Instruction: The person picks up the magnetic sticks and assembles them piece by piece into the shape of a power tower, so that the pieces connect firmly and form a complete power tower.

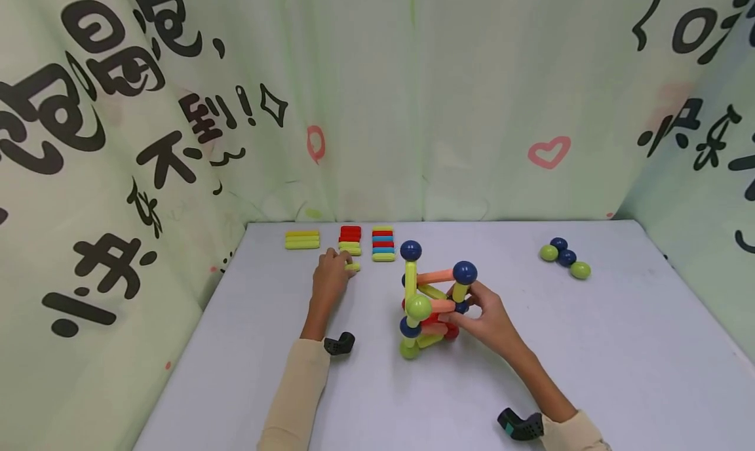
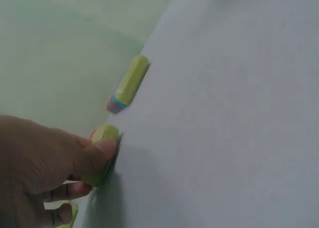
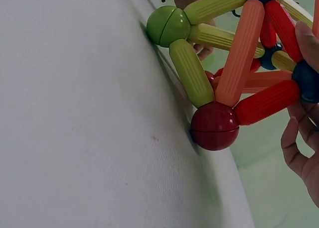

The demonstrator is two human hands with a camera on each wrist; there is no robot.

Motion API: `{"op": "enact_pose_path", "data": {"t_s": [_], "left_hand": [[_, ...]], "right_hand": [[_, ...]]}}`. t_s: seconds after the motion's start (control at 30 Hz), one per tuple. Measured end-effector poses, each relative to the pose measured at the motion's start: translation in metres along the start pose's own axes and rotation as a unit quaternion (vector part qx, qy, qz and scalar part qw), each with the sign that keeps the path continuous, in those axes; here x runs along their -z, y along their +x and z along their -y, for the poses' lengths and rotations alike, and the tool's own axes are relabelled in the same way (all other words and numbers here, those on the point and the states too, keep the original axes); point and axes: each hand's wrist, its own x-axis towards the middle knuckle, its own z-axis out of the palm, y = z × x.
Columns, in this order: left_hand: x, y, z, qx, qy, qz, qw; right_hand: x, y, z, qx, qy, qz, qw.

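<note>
A structure of magnetic building sticks and balls (image 1: 411, 284) stands on the white table, with yellow-green, orange and red sticks joined by blue, green and red balls. My right hand (image 1: 488, 316) grips its right side near a blue ball. In the right wrist view the dark red ball (image 3: 215, 126) and the light green ball (image 3: 168, 26) are at the table side of the frame. My left hand (image 1: 330, 280) pinches a yellow-green stick (image 2: 110, 132) between thumb and fingers, just in front of the red and yellow-green stick pile (image 1: 350, 235).
Left of that pile lies a group of yellow sticks (image 1: 303, 240). A row of yellow, red and blue sticks (image 1: 383, 244) lies to its right. Several loose blue and green balls (image 1: 567, 257) sit at the back right. A printed curtain (image 1: 472, 110) hangs behind the table (image 1: 619, 346).
</note>
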Motion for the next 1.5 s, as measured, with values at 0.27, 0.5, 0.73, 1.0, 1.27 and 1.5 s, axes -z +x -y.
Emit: {"op": "enact_pose_path", "data": {"t_s": [0.27, 0.5, 0.73, 1.0, 1.27, 1.5], "left_hand": [[0.036, -0.017, -0.038, -0.072, -0.364, -0.013, 0.9284], [0.068, -0.03, -0.096, -0.167, -0.529, 0.03, 0.8318], [0.066, -0.036, -0.108, -0.216, -0.529, 0.064, 0.8181], [0.066, -0.036, -0.115, -0.313, -0.386, 0.088, 0.8632], [0.064, -0.037, -0.119, -0.401, -0.287, 0.101, 0.8642], [0.065, -0.036, -0.115, -0.4, -0.275, 0.111, 0.8676]], "right_hand": [[0.006, 0.004, 0.03, 0.014, -0.017, 0.006, 0.9997], [0.01, 0.01, 0.037, 0.022, -0.022, 0.006, 0.9995], [0.011, 0.009, 0.02, 0.056, 0.045, -0.044, 0.9964], [0.015, 0.014, 0.016, 0.086, 0.121, -0.124, 0.9812], [0.014, 0.015, 0.023, 0.062, 0.131, -0.133, 0.9804], [0.013, 0.016, 0.021, 0.064, 0.125, -0.118, 0.9831]]}}
